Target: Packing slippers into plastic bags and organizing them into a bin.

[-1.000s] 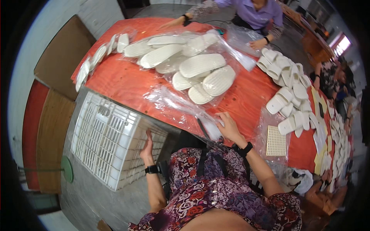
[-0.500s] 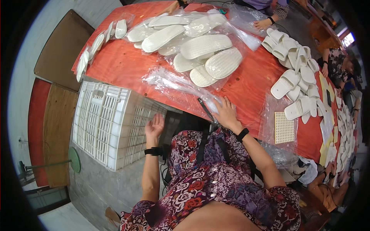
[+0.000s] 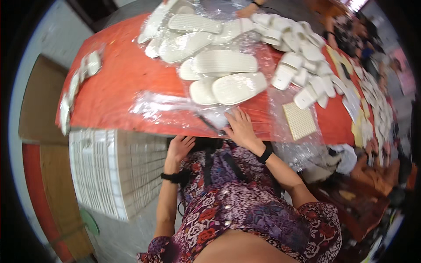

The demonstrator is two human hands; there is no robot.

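right hand (image 3: 239,127) – flat, fingers spread on plastic bag (image 3: 175,107) | bag stretches leftward | left hand (image 3: 180,147) – open, below table edge (image 3: 131,129), farther

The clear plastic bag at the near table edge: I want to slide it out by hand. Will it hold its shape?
Probably not. The clear plastic bag lies crumpled and glossy on the red table, so it looks floppy, light and slippery. The right hand rests flat at its edge, which may pin it.
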